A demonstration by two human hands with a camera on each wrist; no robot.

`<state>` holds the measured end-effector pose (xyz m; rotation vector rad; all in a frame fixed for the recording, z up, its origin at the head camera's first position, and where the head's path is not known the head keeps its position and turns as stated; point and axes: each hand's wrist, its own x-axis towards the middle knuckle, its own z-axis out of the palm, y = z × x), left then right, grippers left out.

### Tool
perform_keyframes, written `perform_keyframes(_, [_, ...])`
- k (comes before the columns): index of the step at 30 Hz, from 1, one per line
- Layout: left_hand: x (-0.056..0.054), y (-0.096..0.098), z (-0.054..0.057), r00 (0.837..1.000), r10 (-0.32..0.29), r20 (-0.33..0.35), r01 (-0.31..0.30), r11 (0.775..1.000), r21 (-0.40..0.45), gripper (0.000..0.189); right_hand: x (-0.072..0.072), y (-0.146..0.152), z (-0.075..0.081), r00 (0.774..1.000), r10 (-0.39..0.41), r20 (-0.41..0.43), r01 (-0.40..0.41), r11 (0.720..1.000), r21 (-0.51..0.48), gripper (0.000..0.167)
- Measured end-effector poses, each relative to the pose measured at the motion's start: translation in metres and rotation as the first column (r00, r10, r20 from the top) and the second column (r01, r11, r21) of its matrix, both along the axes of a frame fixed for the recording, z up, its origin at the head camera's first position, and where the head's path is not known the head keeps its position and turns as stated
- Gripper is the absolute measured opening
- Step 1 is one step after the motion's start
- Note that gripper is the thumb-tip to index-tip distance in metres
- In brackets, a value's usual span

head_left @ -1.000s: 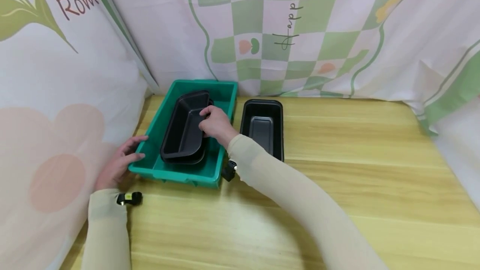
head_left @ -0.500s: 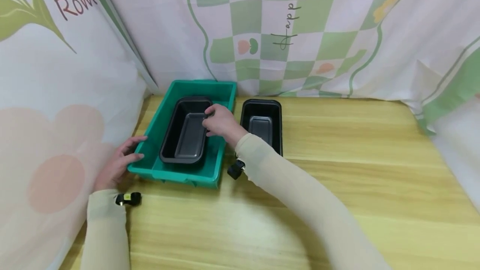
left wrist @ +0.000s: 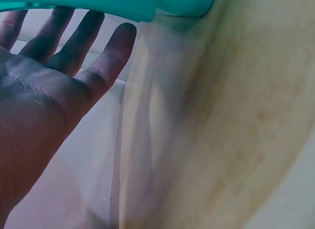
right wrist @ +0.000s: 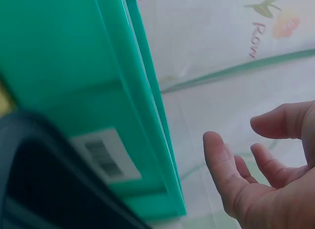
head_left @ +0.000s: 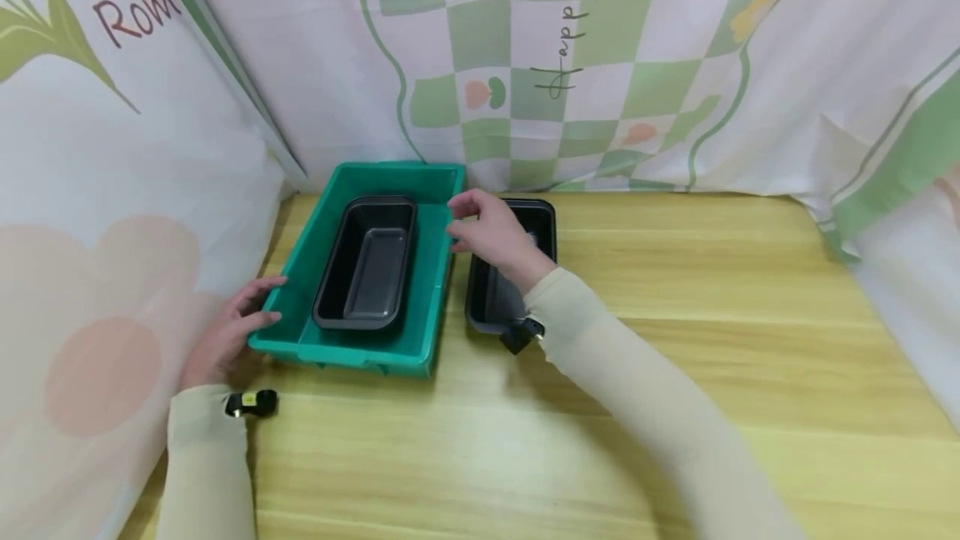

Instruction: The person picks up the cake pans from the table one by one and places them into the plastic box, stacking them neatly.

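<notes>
A black loaf pan sits inside the green plastic tray in the head view. My left hand rests at the tray's left edge; in the left wrist view its fingers reach fairly straight to the tray's side. Just right of the tray, my right hand is raised with nothing in it. Its fingers and thumb are spread apart and loosely bent. Beneath that hand, a second black loaf pan lies on the table, partly covered by the hand and wrist.
The wooden table stretches to the right and front. A patterned curtain hangs along its back edge, and another cloth lines the left side. A barcode label shows on the tray's outer wall in the right wrist view.
My right hand lowered the loaf pan level into the tray and let go of it. It then moved right, over the other loaf pan. The left hand stayed at the tray's edge.
</notes>
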<state>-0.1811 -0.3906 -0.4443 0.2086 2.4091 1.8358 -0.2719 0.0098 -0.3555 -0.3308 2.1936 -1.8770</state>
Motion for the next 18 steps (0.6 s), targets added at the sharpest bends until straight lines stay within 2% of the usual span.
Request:
perform_keyframes(9, [0.0, 0.001, 0.001, 1.0, 0.017, -0.004, -0.017, 0.999, -0.041, 0.048, -0.006, 0.067, -0.013, 0.997, -0.082, -0.012, 0.081, 0.996, -0.031, 0.031])
perform_keyframes(18, [0.001, 0.002, 0.001, 1.0, 0.014, -0.028, -0.015, 0.999, -0.03, 0.049, -0.008, 0.113, -0.035, 0.992, -0.12, 0.039, 0.115, 0.987, 0.11, 0.029])
